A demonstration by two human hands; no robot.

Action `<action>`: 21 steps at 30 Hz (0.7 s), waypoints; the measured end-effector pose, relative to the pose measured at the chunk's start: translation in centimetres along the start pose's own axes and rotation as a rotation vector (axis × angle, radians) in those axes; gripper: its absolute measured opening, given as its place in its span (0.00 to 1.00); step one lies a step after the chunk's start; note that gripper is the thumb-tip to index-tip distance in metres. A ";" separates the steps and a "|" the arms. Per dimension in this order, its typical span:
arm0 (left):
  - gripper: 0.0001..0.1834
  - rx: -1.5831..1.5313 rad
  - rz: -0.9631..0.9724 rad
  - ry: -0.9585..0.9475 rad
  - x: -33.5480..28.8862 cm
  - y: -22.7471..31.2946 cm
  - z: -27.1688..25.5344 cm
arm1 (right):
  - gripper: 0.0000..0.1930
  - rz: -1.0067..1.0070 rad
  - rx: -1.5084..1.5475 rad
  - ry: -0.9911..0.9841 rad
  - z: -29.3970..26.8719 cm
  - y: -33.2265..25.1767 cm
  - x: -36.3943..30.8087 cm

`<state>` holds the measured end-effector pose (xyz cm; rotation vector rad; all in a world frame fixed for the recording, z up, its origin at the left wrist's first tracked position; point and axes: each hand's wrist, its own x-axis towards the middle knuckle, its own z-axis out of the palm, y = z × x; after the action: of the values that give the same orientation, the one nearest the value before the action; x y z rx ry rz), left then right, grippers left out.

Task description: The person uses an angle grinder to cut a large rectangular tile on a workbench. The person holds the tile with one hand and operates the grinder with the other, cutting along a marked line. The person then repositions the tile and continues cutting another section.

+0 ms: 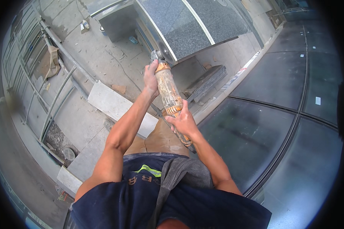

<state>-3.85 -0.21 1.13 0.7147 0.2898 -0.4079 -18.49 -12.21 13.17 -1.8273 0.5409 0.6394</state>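
Both hands are on one tool: we hold an orange-and-grey, dust-caked angle grinder (168,89) aslant in front of the body, its head pointing away from us and its tail back toward the right hip.

Left hand (151,78): fingers wrapped about the front of the casing, just behind the gear head, thumb laid forward. We judge this grip is there to steer the head and bear its weight.

Right hand (184,121): curled round the rear handle, thumb across the top; presumably it steadies the tail against twist. Whether a finger presses a switch we cannot tell.

The thin, dark round disc (165,51) sits at the near corner of the speckled grey stone top (195,30), overlapping its pale left edge in our view. Contact, or spin, cannot be told. The disc stands at the head's right, probably so its rim faces the stone and not the left fingers.

Beyond the top's near edge, below it, lies a dark grey flat-sided block (208,82). Left of our legs, a long whitish slab (114,103) lies slantwise; to our right run dark glass panels (252,126), well apart from the disc.
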 end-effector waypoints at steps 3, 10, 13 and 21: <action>0.30 -0.035 -0.009 0.042 -0.2 -0.5 0.0 | 0.43 -0.026 -0.005 0.013 0.2 0.4 -0.4; 0.31 -0.022 -0.010 -0.010 0.9 0.5 -0.3 | 0.43 -0.065 0.020 0.021 0.5 0.1 0.8; 0.26 -0.110 0.004 0.027 1.7 0.8 -0.3 | 0.42 -0.074 -0.004 0.015 0.6 -0.5 1.5; 0.32 -0.029 -0.004 -0.033 4.9 2.0 -1.3 | 0.40 -0.064 0.028 -0.023 0.4 -2.3 3.7</action>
<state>1.22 0.77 -0.64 0.6779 0.2653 -0.4187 -14.34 -11.29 12.22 -1.8015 0.4725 0.6061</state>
